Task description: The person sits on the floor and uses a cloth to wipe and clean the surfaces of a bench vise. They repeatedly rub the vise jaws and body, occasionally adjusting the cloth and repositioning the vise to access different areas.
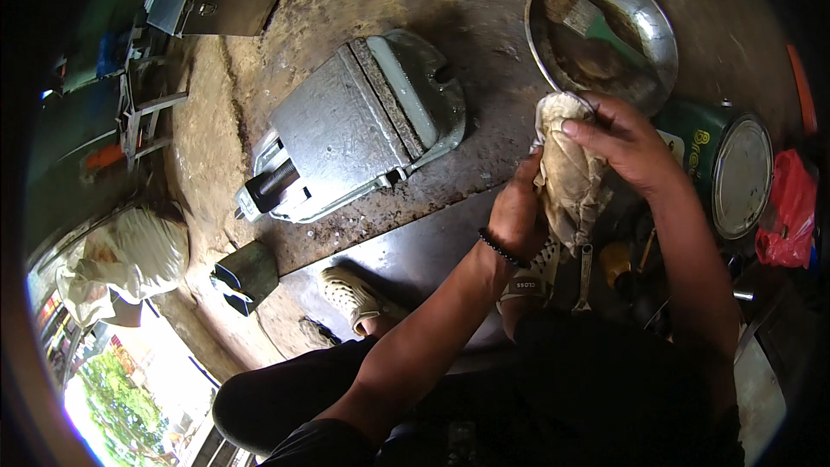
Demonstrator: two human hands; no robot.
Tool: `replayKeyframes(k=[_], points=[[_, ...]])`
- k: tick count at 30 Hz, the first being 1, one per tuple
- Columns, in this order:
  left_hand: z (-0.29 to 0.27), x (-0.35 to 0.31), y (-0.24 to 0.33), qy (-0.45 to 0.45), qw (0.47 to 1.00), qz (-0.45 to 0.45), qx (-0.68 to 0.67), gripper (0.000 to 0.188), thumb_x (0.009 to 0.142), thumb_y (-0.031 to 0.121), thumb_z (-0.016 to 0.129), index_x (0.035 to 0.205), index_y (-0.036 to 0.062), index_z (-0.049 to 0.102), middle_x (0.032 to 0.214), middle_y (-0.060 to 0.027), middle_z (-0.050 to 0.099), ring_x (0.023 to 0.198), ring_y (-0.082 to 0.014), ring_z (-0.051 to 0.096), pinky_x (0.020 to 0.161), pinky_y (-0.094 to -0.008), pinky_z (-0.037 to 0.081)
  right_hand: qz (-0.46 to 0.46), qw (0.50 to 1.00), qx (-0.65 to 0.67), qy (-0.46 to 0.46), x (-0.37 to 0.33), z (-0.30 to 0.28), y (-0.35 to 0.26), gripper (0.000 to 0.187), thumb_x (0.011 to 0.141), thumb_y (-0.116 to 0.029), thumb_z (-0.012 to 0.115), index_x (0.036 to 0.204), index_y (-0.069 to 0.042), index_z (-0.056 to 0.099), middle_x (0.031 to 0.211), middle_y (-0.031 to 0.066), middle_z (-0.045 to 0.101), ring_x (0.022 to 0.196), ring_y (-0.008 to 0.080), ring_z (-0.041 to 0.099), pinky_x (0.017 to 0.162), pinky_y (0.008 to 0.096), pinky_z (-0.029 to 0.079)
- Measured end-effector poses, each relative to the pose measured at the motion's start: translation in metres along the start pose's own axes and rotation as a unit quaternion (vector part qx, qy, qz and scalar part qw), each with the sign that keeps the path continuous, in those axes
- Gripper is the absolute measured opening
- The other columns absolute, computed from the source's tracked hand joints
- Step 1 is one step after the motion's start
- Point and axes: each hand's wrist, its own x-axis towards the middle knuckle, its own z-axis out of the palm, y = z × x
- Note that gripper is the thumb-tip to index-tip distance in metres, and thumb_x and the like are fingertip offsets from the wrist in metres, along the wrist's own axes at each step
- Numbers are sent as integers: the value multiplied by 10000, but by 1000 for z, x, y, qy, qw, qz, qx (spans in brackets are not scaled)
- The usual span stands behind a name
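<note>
Both my hands are closed on a crumpled, stained cream cloth (pixel 572 169), held up in front of me to the right of the middle. My left hand (pixel 520 207), with a dark beaded bracelet at the wrist, grips its left side. My right hand (pixel 624 140) pinches the top and right side, thumb across the front. Whether anything is wrapped inside the cloth cannot be seen. To the left lies a large grey metal machine vise (pixel 346 121), with its screw end pointing to the lower left. Neither hand touches it.
A round metal basin (pixel 540 43) with a brush (pixel 584 13) and dark liquid stands beyond my hands. On the right are a green can (pixel 726 164) and a red plastic bag (pixel 788 216). A wrench (pixel 585 272) lies below the cloth. My shoe (pixel 347 296) rests near the vise.
</note>
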Motion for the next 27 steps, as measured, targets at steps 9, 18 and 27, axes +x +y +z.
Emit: replayKeyframes(k=[9,18,27], points=[[-9,-4,0,-89,880,-320,-340,346,994,308,435,1173,50,579,1035,-73,668,956,-211,646,856,-396,518,65,962,265,-11,16,29,11,263,946,-200,581,1125,-9,603,976,68,676,914,153,636,853,299,498],[-10,-13,12,32,985,-73,-154,501,1009,353,535,1345,-14,472,1245,-89,563,1120,-148,515,983,-273,406,-98,984,-147,-30,28,45,21,289,931,-158,583,1169,-11,512,942,76,569,895,145,542,817,309,454],[11,42,-15,135,937,-54,-317,325,1041,299,446,1228,50,539,1071,-29,618,936,-104,581,767,-260,473,-139,922,-361,-5,87,66,-7,285,915,-169,606,1129,17,632,1016,179,650,917,307,651,815,358,497]])
